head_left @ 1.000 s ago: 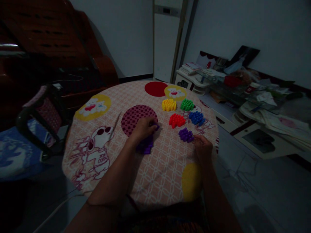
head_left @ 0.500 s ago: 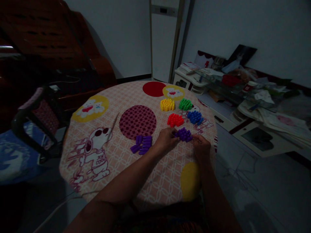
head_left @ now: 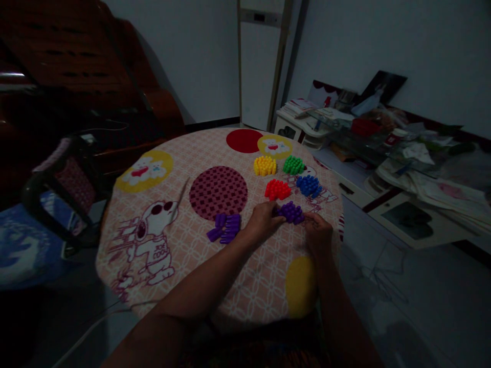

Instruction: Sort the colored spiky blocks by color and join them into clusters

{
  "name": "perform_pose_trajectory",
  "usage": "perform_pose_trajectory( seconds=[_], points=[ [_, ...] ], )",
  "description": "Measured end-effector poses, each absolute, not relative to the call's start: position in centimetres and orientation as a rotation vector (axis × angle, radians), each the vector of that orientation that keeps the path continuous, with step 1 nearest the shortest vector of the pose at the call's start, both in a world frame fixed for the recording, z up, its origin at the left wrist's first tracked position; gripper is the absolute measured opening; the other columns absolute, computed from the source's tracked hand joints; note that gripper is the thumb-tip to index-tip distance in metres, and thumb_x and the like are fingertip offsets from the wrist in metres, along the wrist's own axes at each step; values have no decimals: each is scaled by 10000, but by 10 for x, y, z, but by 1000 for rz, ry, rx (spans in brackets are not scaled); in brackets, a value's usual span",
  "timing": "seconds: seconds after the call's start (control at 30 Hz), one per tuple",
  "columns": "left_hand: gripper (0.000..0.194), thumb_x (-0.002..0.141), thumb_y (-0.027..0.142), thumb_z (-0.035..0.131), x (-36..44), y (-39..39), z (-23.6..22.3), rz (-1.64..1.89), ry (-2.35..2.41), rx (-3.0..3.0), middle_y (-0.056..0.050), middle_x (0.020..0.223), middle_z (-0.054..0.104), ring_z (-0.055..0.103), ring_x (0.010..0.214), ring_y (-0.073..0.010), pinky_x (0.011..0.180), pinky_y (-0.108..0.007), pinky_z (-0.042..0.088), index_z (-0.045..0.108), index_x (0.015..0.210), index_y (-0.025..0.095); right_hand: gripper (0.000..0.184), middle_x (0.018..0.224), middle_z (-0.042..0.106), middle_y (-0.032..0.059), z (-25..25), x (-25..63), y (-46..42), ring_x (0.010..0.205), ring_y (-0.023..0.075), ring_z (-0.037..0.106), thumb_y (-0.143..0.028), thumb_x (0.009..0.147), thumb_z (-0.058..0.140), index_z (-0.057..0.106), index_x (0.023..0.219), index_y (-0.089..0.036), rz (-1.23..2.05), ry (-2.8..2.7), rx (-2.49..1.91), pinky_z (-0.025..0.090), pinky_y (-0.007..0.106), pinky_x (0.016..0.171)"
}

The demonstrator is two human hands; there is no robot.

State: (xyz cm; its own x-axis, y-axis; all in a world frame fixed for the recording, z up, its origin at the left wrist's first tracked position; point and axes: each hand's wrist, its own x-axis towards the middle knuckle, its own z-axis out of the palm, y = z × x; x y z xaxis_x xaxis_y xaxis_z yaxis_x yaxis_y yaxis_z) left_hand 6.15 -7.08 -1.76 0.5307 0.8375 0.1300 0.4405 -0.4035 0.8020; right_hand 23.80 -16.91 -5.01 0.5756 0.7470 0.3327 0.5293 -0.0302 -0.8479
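My left hand [head_left: 264,221] is closed at the left edge of a standing cluster of purple pegs [head_left: 290,212], and its thumb and fingertips pinch a purple peg there. On the opposite side, my right hand [head_left: 318,229] has its fingers curled, with the fingertips touching the cluster's right edge; whatever they may hold is hidden. More purple pegs [head_left: 230,228] lie on their sides to the left of my left forearm. Just beyond my hands stand clusters of red pegs [head_left: 277,189] and blue pegs [head_left: 309,186]. Farther back are yellow pegs [head_left: 264,166] and green pegs [head_left: 293,165].
A patterned cloth covers the round table [head_left: 153,291]. Along the right wall, a low cabinet [head_left: 406,220] carries papers and clutter. A chair [head_left: 65,184] stands at the left, with a wooden sofa [head_left: 84,66] behind it. A white cord [head_left: 92,327] hangs at the lower left.
Both hands stay at the purple cluster with almost no movement. The whole view has shifted very slightly; the peg groups keep their places.
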Motion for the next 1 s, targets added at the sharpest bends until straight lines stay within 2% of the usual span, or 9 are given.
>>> perform_pose_trajectory(
  seconds=[0.13,0.43,0.57,0.7,0.8,0.9,1.0],
  points=[
    [262,726,239,755,62,-70,-20,693,1006,2044,-56,844,730,644,757,-180,672,-277,471,714,966,142,283,864,765,43,-50,238,-169,787,214,686,-268,717,540,747,896,-199,239,-1075,-1696,532,327,758],
    [498,726,166,713,61,-71,-22,686,860,1956,-26,892,743,676,762,-151,669,-228,493,645,1219,152,254,825,756,40,-49,238,-170,746,210,677,-297,749,560,746,885,-190,257,-1061,-1692,519,319,716],
    [539,751,164,709,40,-54,-6,549,983,2160,-100,1100,736,698,885,-181,764,-250,522,630,1284,140,252,816,755,39,-48,237,-170,755,212,678,-295,737,562,744,873,-188,266,-1038,-1684,516,317,714],
    [491,787,211,700,-6,-34,18,224,1091,2467,-116,1194,719,685,1043,-232,901,-289,506,652,1274,171,240,806,756,38,-47,236,-170,746,209,676,-282,723,558,741,846,-186,260,-1036,-1690,513,308,709],
    [526,743,214,737,-37,-27,33,-37,1123,2530,-96,1248,707,659,1123,-257,932,-300,487,660,1263,197,242,813,759,39,-49,237,-170,747,209,677,-279,724,566,746,856,-188,255,-1037,-1702,511,305,705],
    [518,694,226,786,-49,-27,40,-187,1127,2495,-69,1230,716,658,1100,-247,886,-277,481,686,1202,214,244,825,763,43,-51,239,-170,750,210,680,-282,730,568,751,863,-191,249,-1037,-1704,515,310,714],
    [378,698,224,777,-47,-28,42,-247,1147,2486,-53,1096,746,671,981,-228,768,-262,466,716,1071,206,247,818,762,42,-51,239,-169,747,209,680,-285,741,554,750,859,-192,246,-1044,-1701,516,312,721]
  ],
)
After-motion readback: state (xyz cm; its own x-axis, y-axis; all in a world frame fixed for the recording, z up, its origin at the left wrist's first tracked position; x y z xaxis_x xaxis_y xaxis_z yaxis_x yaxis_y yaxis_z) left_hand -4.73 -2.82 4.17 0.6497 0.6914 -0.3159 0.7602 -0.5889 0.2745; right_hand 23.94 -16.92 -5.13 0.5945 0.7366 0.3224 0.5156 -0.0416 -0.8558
